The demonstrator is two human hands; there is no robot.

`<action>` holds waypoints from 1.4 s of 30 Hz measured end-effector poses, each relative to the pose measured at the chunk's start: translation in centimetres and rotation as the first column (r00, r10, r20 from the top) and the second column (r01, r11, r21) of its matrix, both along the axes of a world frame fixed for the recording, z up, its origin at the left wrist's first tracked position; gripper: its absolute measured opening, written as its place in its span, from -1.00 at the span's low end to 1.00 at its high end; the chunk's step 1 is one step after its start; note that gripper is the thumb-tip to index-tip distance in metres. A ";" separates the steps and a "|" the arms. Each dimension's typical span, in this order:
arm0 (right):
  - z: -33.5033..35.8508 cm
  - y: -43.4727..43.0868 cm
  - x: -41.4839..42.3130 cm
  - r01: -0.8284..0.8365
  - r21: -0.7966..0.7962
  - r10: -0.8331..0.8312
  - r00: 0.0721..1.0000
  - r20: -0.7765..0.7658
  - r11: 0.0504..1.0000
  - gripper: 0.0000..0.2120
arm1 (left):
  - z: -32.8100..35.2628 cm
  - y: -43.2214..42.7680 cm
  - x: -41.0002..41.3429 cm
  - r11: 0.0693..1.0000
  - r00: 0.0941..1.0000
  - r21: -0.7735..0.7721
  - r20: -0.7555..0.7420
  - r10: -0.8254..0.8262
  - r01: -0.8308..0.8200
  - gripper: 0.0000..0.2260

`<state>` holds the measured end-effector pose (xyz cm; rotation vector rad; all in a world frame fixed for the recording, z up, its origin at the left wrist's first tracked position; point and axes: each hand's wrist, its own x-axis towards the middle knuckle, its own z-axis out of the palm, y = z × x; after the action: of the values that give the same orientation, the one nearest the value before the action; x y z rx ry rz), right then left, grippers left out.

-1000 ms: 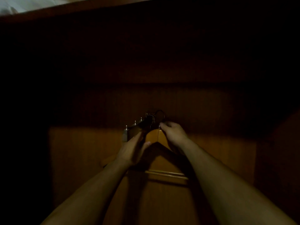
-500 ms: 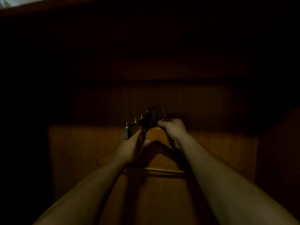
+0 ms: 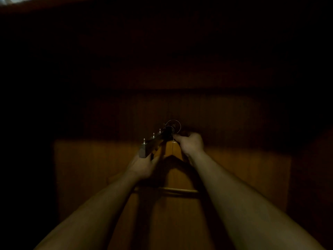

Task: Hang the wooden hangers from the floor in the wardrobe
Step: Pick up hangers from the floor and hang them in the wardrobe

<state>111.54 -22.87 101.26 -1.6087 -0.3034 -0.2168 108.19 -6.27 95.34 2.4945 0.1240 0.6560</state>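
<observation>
Both bare forearms run up from 5 and 7 o'clock into a very dim wardrobe.

Left hand (image 3: 145, 167) is just below frame centre. Its fingers reach up behind the near tip of the rail. They look straight, laid on the hanger's left shoulder with the thumb out, but the light is too poor to be sure.

Right hand (image 3: 191, 144), at 2 o'clock from the left, curls over the peak of the triangular orange-brown wooden hanger (image 3: 172, 150). Its fingertips pinch the base of the thin wire hook (image 3: 174, 125). The hanger's crossbar hangs at 6 o'clock under both hands, roughly level.

Beyond the hands, a dark pull-out metal rail with upright pegs (image 3: 155, 143) runs away toward 1 o'clock. The hook's loop sits at its far end. A smaller ring lies just beside it — cannot tell what it belongs to. The lit wooden back panel (image 3: 234, 159) is behind everything.

Change over the last second: the right hand and the hook have risen slightly, and the loop now stands clearer above the rail. The left hand has barely moved.

Judgement — the hook is being seated on the rail, and the grip is not yet let go.
</observation>
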 end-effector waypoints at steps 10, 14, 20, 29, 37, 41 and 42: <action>-1.6 1.6 0.6 0.089 -0.190 -0.073 0.993 0.091 0.978 -0.88 | -1.1 1.0 -0.9 0.999 0.999 0.032 -0.035 -0.036 0.037 -0.51; -1.4 1.8 0.4 0.173 -0.264 -0.140 0.980 0.138 0.949 -0.85 | -0.1 0.3 -2.0 0.998 0.997 0.048 -0.079 -0.027 0.031 -0.43; -1.5 1.8 -0.1 0.240 -0.339 -0.195 0.967 0.162 0.910 -0.86 | 0.9 -0.2 -3.3 0.991 0.995 0.125 -0.098 -0.030 0.042 -0.48; -1.1 1.5 -0.8 0.253 -0.413 -0.214 0.967 0.138 0.875 -0.86 | 0.6 1.2 -2.6 0.990 0.999 0.134 -0.028 -0.046 0.049 -0.54; -1.8 0.1 -2.5 0.307 -0.535 -0.257 0.952 0.167 0.787 -0.94 | 0.1 1.0 -3.4 0.989 0.997 0.139 0.034 -0.063 0.058 -0.57; -3.0 -1.0 -4.1 0.308 -0.665 -0.279 0.948 0.154 0.681 -0.86 | -0.3 0.7 -4.6 0.980 0.999 0.194 -0.028 -0.046 0.051 -0.56; -3.4 -1.3 -4.5 0.291 -0.678 -0.282 0.951 0.126 0.675 -0.84 | -0.5 0.6 -4.9 0.978 0.998 0.203 -0.042 -0.039 0.047 -0.55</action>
<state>107.00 -24.12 97.86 -2.4161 -0.1333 -0.3861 103.31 -5.64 94.88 2.6990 0.0169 0.6311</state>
